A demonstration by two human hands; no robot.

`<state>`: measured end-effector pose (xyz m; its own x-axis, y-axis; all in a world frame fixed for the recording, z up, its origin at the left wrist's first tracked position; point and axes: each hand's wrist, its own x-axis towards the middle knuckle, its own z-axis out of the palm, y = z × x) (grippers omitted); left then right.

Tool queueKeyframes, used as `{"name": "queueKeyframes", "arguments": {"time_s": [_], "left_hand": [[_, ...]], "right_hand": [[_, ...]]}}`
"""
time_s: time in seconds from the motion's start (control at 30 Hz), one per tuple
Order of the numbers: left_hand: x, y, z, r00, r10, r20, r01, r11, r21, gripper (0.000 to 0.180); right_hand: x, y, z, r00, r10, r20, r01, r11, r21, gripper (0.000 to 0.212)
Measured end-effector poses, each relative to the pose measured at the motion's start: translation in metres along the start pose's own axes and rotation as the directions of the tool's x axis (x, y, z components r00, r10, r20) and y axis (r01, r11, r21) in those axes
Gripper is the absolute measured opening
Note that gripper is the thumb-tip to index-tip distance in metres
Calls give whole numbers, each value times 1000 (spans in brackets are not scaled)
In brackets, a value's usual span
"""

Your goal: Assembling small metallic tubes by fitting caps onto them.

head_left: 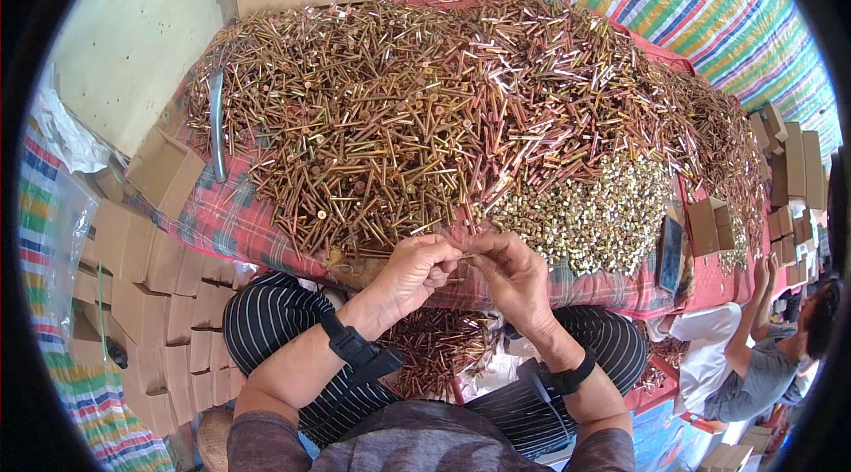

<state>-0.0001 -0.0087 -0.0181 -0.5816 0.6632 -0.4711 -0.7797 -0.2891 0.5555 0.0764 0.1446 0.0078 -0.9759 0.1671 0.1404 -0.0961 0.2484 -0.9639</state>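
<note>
My left hand and my right hand meet at the near edge of the heap, fingertips almost touching. Both are closed in a pinch around something small and thin that the fingers mostly cover; I cannot make out what it is. Just beyond them spreads a big pile of long copper and gold-coloured bolts, some showing flat round heads. To the right of my right hand lies a mound of short, shiny gold-coloured metal pieces, like small nuts or sleeves.
A red plaid cloth covers the worktop. A curved metal bar rests at the heap's left. Cardboard boxes are stacked at left; an open box stands at right. More bolts lie below my hands. Another person sits at far right.
</note>
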Motion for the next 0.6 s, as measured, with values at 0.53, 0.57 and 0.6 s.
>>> {"name": "queueKeyframes", "arguments": {"time_s": [0.53, 0.57, 0.6], "left_hand": [[-4, -2, 9, 968, 251, -7, -235, 918, 318, 7], [-3, -1, 9, 968, 253, -5, -238, 918, 319, 7], [-4, -1, 10, 955, 295, 10, -277, 884, 378, 7]], "right_hand": [[0, 2, 3, 990, 138, -22, -137, 989, 59, 9], [0, 2, 1, 991, 135, -23, -134, 989, 59, 9], [0, 1, -3, 969, 245, 16, -245, 967, 72, 11]]}}
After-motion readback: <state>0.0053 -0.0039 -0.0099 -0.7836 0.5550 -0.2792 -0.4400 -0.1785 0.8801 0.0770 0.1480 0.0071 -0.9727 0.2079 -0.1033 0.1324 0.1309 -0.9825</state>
